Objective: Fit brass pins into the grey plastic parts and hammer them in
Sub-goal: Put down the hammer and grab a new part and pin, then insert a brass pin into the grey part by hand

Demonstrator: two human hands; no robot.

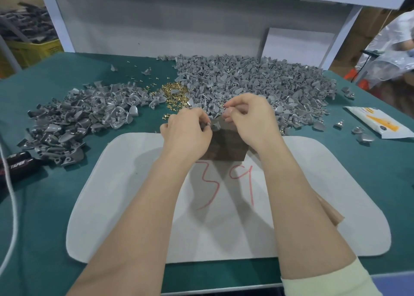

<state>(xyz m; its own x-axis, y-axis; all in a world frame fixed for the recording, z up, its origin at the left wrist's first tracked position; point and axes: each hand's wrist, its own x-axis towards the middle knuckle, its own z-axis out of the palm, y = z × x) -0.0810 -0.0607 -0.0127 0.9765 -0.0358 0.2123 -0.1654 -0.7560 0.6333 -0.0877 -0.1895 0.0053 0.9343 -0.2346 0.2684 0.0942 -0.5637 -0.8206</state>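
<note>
Green matting [44, 228] covers a workbench. Nearest, a white sheet [125, 206] marked 39 in red lies under both forearms, with bare room either side. At its far edge a dark block [226, 148] likely serves as the hammering base. Above it the left hand [187, 132] pinches a small grey part [214, 125], while the right hand [248, 118], fingers curled, pinches what seems a brass pin [224, 105], probably lining it up. Loose brass pins [173, 92] and grey heaps [257, 83] crowd just behind, within reach.
</note>
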